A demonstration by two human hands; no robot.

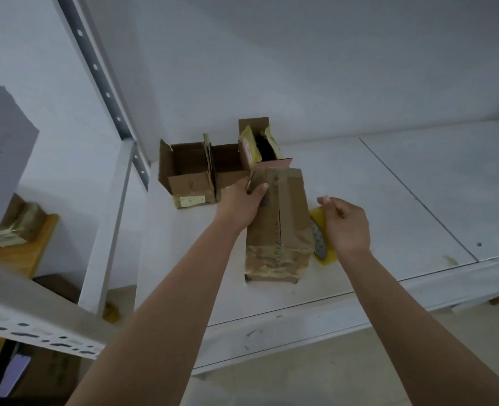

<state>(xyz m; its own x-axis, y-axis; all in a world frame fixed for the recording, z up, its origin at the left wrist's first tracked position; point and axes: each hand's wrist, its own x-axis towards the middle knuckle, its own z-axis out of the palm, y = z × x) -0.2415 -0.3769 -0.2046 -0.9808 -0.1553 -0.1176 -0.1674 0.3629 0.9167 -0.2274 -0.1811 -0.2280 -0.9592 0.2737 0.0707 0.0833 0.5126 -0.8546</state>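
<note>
I see the box [289, 218] lying lengthwise away from me; left hand [239, 203] grips its far end; right hand [348, 227] holds the tape dispenser [327, 258].

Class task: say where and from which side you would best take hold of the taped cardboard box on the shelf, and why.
Probably across its long sides, from above: the box lies flat and narrow with its top free. The left hand grips its far left edge.
</note>
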